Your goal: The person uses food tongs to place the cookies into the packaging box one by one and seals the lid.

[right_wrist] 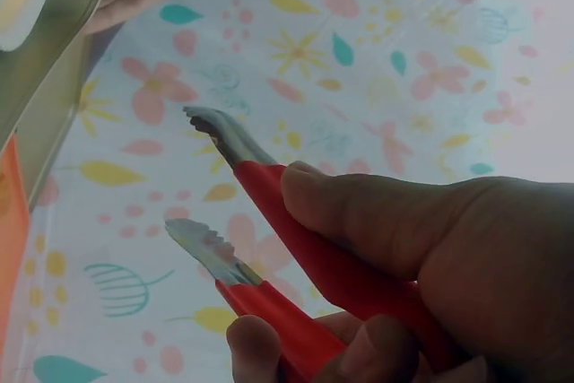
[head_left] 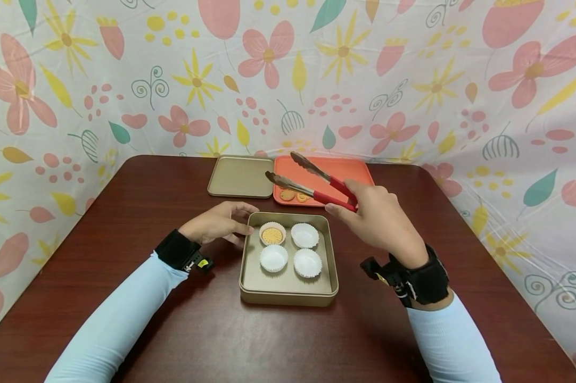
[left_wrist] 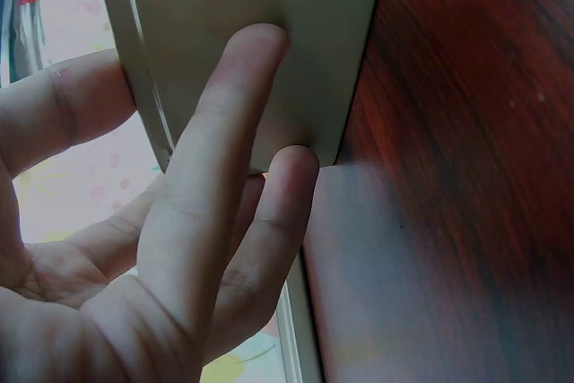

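Observation:
A square gold-coloured tin [head_left: 288,297] stands on the table, holding white paper cups [head_left: 308,263]. Its back-left cup contains a round yellow biscuit [head_left: 272,236]; the other cups look empty. My left hand [head_left: 221,222] touches the tin's back-left corner, its thumb near the rim. In the left wrist view, fairly straight fingers [left_wrist: 211,168] rest against the outer wall. My right hand [head_left: 381,218] grips red-handled metal tongs [head_left: 312,181] above and behind the tin. The tongs' tips stand apart with nothing between them, as the right wrist view also shows.
Behind the tin lies an orange tray [head_left: 355,169] with several biscuits [head_left: 287,195] at its front left, partly hidden by the tongs. A flat gold-coloured lid or tray [head_left: 242,175] lies left of it. Flower-patterned cloth [head_left: 269,106] surrounds the dark wooden table [head_left: 173,186].

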The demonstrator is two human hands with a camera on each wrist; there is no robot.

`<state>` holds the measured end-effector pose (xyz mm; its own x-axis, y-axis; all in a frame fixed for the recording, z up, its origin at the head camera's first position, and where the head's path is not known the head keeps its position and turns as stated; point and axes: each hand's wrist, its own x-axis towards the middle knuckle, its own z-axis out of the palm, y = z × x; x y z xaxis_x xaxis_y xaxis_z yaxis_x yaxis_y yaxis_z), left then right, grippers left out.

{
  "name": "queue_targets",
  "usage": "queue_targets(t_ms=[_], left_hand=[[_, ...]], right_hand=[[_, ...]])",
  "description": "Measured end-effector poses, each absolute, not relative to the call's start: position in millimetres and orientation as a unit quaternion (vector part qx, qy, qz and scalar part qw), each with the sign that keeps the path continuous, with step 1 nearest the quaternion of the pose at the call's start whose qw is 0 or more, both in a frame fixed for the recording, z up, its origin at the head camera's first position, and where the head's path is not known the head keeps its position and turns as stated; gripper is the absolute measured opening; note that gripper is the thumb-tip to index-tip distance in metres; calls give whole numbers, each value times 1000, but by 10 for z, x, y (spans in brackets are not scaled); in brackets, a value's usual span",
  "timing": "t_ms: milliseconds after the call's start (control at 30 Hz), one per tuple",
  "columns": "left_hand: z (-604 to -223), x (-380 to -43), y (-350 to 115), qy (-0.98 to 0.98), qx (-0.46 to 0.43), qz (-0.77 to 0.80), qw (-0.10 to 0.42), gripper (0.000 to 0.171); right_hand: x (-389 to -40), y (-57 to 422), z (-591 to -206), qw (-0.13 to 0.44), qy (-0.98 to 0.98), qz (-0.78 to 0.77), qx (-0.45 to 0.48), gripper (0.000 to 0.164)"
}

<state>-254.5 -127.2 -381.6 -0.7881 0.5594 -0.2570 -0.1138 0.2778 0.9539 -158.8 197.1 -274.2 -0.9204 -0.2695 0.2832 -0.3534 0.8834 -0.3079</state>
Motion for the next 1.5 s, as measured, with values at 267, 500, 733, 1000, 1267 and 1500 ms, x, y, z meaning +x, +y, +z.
queue_targets(t_ms=[267,500,733,1000,1267,1500], left_hand=[[-3812,-2531,-1274,746,154,580,288,61],[-3823,-2536,-1273,744,155,583,288,61],[-3821,-2524,-1269,744,149,583,289,60],[-3812,-2513,-1254,743,151,586,287,60],[-3813,-2522,-1250,746,151,583,284,59],[-3818,-2518,-1279,745,152,584,285,60]], right_hand=[[-1742,2042,-2827,127,-966,168,153,35],[-1904,2100,-2944,121,-971,160,134,36],[-2082,2151,-3092,101,-976,152,118,37],[-2242,2181,-3272,56,-981,159,98,34],[-2319,2225,-3367,30,-985,147,89,37],[-2348,2227,-3389,23,-986,140,84,37]])
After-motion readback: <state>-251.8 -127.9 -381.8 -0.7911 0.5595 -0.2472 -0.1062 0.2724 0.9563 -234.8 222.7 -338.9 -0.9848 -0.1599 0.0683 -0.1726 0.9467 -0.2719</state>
